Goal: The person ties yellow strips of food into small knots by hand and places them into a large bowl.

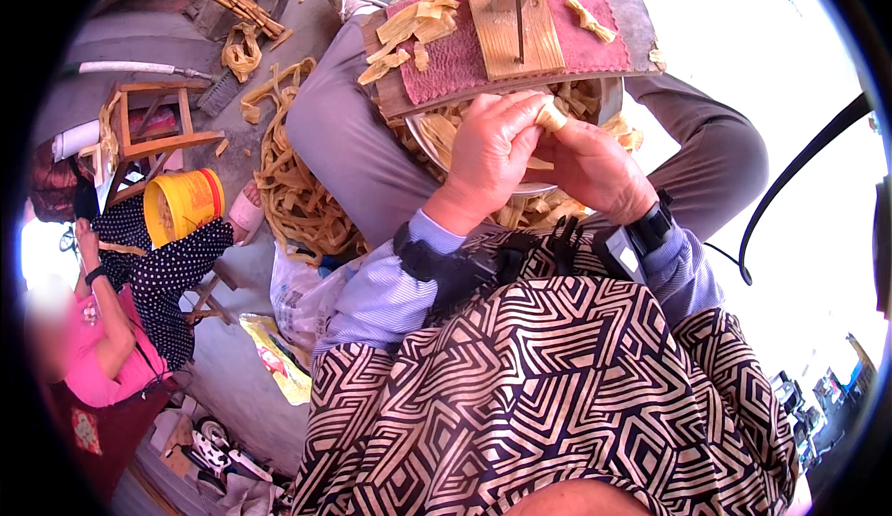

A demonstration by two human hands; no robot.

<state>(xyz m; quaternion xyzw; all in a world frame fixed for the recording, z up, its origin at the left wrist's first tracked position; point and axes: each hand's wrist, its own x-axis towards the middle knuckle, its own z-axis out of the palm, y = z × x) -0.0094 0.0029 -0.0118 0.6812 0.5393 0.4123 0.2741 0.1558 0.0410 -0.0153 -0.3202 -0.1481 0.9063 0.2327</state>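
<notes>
The left hand (491,152) and right hand (602,168) meet in front of the near edge of the surface (641,16), above a bowl (426,135). Between them is a pale yellow strip (552,117), folded at the fingertips. The fingers of both hands are bent and pinch it together; the undersides of the grips are hidden. More strips fill the bowl, which partly shows beneath the hands.

On the surface, a red cloth (599,56) lies under a wooden block (550,52) with a thin metal rod (520,33) along its middle. Folded pieces (423,22) lie left of the block, and one knotted piece (592,20) lies to its right.

Grey-clad legs (334,135) flank the bowl. Left of them, a tangled pile (297,191) of strips lies on the floor. Farther left, a co-worker (111,339) in pink sits near a yellow bucket (197,202) and a wooden stool (158,147).
</notes>
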